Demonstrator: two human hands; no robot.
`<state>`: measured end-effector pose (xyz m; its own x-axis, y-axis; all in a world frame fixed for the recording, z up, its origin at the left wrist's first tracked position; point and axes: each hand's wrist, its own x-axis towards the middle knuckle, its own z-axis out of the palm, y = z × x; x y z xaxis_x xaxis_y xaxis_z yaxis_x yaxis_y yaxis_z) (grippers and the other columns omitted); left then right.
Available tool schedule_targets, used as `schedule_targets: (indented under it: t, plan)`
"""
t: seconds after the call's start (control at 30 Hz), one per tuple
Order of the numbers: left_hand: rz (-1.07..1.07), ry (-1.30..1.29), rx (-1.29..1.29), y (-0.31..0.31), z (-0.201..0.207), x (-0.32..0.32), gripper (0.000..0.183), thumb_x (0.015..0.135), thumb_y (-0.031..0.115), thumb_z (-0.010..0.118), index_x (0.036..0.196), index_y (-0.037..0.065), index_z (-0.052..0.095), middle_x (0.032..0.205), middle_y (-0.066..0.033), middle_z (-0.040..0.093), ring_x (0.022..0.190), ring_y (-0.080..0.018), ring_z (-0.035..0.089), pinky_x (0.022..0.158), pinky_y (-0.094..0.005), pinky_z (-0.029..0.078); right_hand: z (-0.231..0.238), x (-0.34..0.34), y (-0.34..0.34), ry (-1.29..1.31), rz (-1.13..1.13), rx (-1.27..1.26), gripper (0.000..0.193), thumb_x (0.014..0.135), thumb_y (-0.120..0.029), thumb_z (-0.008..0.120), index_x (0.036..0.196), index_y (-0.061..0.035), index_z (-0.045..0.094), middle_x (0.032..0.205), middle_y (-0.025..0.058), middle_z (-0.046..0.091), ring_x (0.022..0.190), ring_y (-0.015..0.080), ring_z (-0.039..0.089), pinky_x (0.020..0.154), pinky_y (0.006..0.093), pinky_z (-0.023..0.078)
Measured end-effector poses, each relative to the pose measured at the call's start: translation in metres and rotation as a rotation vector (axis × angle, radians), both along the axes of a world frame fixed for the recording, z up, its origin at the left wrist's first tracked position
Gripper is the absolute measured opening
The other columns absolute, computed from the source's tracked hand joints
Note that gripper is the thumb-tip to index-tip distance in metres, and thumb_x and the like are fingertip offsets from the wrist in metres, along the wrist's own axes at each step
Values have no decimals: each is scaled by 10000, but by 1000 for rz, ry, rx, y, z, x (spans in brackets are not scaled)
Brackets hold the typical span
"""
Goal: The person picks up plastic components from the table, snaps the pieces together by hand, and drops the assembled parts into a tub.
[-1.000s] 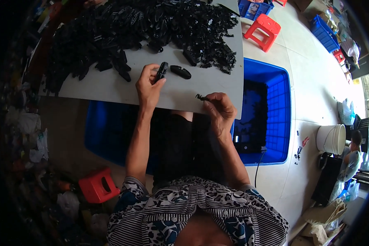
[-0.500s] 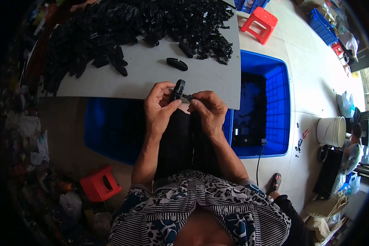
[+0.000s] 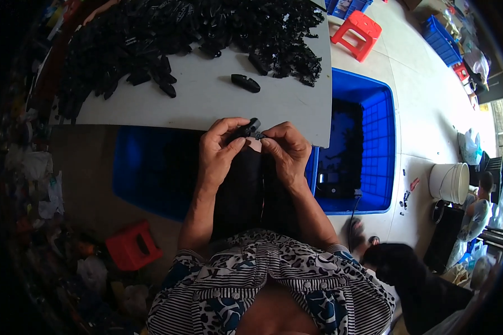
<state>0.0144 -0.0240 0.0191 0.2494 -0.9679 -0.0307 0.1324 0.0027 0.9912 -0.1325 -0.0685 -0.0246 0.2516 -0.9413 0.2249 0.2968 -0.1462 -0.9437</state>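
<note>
My left hand point(image 3: 217, 149) pinches an oblong black plastic part point(image 3: 253, 125) just off the table's near edge, above my lap. The thumb and fingers of my right hand point(image 3: 289, 152) close on a small dark piece point(image 3: 261, 135) that meets the part's right side. Whether the two are joined is too small to tell. Beyond my hands, a similar black plastic shell point(image 3: 245, 83) lies alone on the grey-white table point(image 3: 207, 106). A large heap of black plastic parts point(image 3: 145, 50) covers the table's far side, with smaller pieces at its right.
A blue crate point(image 3: 379, 142) with dark contents stands right of the table; another blue bin point(image 3: 142, 167) sits partly beneath it. Red stools point(image 3: 357, 34) stand on the floor, one point(image 3: 133, 245) at lower left. A white bucket point(image 3: 449, 182) is at right. A person in black point(image 3: 419, 285) is at lower right.
The part in my left hand has tilted to the right, and its top has dropped slightly. At lower right the other person has moved further into view.
</note>
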Motion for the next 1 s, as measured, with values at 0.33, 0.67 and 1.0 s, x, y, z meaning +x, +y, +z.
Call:
schedule_targets:
  t: [0.33, 0.67, 1.0]
  plan:
    - [-122, 13, 27, 8, -8, 8, 253, 809, -62, 624, 1058, -18, 631, 911, -50, 633, 764, -85, 617, 679, -204, 529, 12, 0, -3, 219, -9, -322, 126, 720, 1, 747, 804, 3, 653, 769, 59, 587, 694, 165, 556, 613, 266, 438]
    - [-110, 84, 70, 11, -9, 9, 220, 817, -45, 649, 1037, -42, 629, 850, -88, 665, 681, -122, 663, 599, -223, 560, 11, -3, 0, 293, -45, -345, 159, 690, 25, 737, 813, -3, 639, 774, 85, 578, 693, 189, 590, 609, 279, 464]
    - [-10, 69, 60, 15, -9, 5, 122, 821, -10, 612, 933, -51, 640, 780, -88, 656, 610, -121, 645, 540, -206, 523, 11, -4, 4, 522, -73, -626, 200, 707, 6, 724, 883, -3, 632, 776, 111, 562, 663, 250, 584, 585, 305, 476]
